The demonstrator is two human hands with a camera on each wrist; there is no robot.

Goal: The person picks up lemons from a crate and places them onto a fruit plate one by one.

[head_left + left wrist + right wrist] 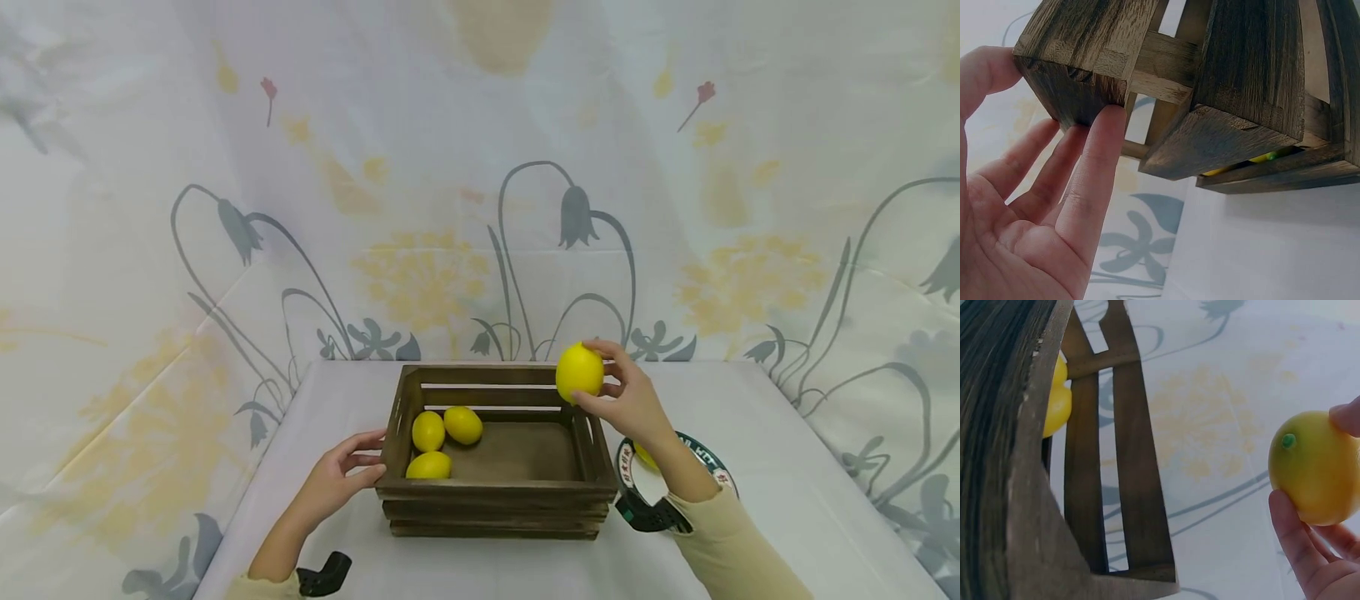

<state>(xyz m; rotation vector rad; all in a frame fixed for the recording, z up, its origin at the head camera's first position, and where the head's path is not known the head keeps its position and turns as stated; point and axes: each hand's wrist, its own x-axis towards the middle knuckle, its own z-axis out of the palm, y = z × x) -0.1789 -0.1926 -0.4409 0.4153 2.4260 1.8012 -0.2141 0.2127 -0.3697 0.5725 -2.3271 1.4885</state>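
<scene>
A brown slatted wooden crate stands on the white table, with three yellow lemons at its left end. The left hand holds the crate's left end; in the left wrist view its fingers and thumb lie along the end board. Above the crate's back right corner, the right hand grips another lemon between thumb and fingers. The right wrist view shows this lemon, green-tipped, held beside the crate.
Right of the crate lies a round plate with a green, lettered rim, partly hidden by the right forearm. Some yellow shows on it. A patterned cloth hangs behind the table.
</scene>
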